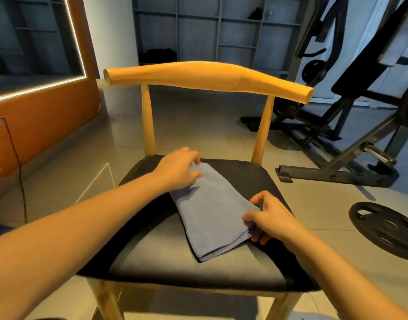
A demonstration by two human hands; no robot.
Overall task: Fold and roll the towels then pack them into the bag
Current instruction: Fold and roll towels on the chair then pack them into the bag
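Towel (212, 209) folded on chair seat (175, 264); left grip (177, 169), right grip (267, 215) pinch its ends; weight plate (388, 227) nearby.

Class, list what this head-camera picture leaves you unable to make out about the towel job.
1. Bag: outside the head view.
2. Far corner of the towel: covered by the left hand.
3. Towel's layer count: right hand covers that edge.
4. Dark things on the shelves: too small, dim.
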